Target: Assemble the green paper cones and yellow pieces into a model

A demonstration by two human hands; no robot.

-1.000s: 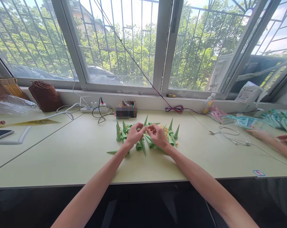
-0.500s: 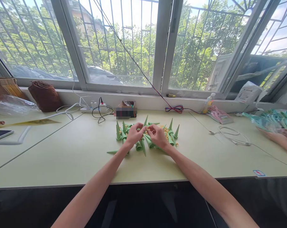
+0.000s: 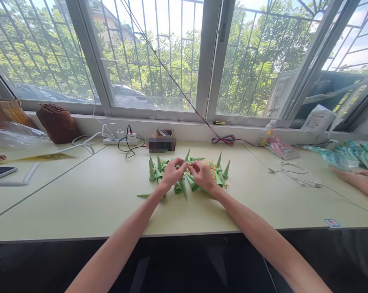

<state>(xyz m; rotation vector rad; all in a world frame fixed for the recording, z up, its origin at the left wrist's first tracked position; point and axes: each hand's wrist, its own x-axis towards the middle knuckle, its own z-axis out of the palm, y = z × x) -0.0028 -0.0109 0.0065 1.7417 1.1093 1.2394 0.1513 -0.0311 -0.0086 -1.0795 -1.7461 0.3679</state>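
Note:
Over a pile of green plastic cone-shaped spikes (image 3: 184,189), my two hands meet with their fingertips close together. My left hand (image 3: 172,173) is closed on a green spike (image 3: 187,155), whose point sticks up above the fingers. Beside it, my right hand (image 3: 203,175) is pinched at the same spot; whatever its fingertips hold is too small and hidden to name. Several spikes stand upright at the right, such as one green cone (image 3: 227,169). Small yellow-orange pieces (image 3: 213,167) lie scattered among them. Another green spike (image 3: 144,195) lies flat at the left.
Behind the pile are a small box (image 3: 161,140), a power strip (image 3: 123,140) and a bundled cable (image 3: 223,140). A white cord (image 3: 299,173) lies coiled at the right. Another person's hands (image 3: 357,179) touch teal items in clear bags (image 3: 354,154). A phone (image 3: 2,173) lies far left.
My hands hold almost the same place, with the green spike's tip shifted very slightly. At the far right, the other person's hands and the teal items have moved a little.

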